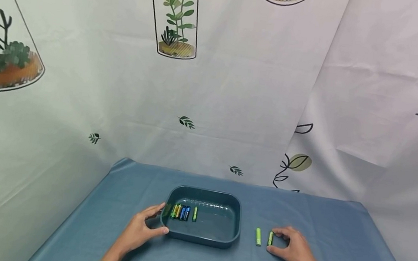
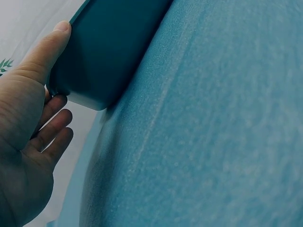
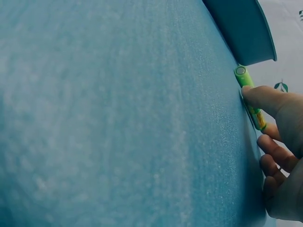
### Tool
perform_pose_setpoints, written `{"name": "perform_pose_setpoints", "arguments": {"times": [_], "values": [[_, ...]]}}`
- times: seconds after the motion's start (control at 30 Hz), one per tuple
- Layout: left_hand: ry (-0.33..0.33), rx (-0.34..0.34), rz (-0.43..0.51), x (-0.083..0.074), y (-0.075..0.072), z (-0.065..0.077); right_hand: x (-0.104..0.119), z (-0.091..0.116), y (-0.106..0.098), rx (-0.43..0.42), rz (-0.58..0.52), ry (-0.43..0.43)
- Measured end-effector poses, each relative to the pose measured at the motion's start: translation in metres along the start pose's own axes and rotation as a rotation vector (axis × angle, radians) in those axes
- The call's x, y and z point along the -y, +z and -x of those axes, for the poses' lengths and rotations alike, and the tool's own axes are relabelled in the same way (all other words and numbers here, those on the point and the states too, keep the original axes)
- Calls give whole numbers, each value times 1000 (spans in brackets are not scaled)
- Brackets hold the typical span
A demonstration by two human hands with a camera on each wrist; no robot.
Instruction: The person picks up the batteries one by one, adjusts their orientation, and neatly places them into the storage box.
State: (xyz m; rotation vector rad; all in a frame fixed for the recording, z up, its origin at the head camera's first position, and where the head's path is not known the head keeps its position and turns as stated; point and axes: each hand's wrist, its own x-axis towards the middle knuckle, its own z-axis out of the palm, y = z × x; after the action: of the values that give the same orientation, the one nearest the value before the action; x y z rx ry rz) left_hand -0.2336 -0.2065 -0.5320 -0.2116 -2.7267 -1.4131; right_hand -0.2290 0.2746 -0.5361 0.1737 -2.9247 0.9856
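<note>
A dark teal rectangular tray (image 1: 215, 241) stands on the table. My left hand (image 1: 139, 228) grips its left end, thumb at the near corner and fingers at the far side; in the left wrist view the thumb (image 2: 49, 47) lies against the wall. Inside, several batteries (image 1: 180, 212) line up in a row at the left, and a green battery (image 1: 195, 214) lies a little apart. To the right of the tray my right hand (image 1: 294, 250) pinches a green battery (image 1: 270, 238) lengthwise between thumb and forefinger. A bright green battery (image 1: 258, 236) lies just left of it.
A blue cloth (image 1: 131, 190) covers the table. Pale curtains (image 1: 228, 98) printed with plants rise behind it and along both sides.
</note>
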Motion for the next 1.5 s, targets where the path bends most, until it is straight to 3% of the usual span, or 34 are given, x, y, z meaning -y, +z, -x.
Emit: {"name": "perform_pose_setpoints", "arguments": {"times": [0.4,0.67,1.0,1.5], "values": [[-3,2,11,-1,0,-1,-2,-5,-8,-22,-34,24],[1,3,19,-2,2,-1,7,-7,-24,-50,-19,-29],[-3,4,22,1,2,-3,36,-18,-40,-75,2,-107],[3,-5,11,-1,1,-1,76,-43,-42,-73,-45,-257]]}}
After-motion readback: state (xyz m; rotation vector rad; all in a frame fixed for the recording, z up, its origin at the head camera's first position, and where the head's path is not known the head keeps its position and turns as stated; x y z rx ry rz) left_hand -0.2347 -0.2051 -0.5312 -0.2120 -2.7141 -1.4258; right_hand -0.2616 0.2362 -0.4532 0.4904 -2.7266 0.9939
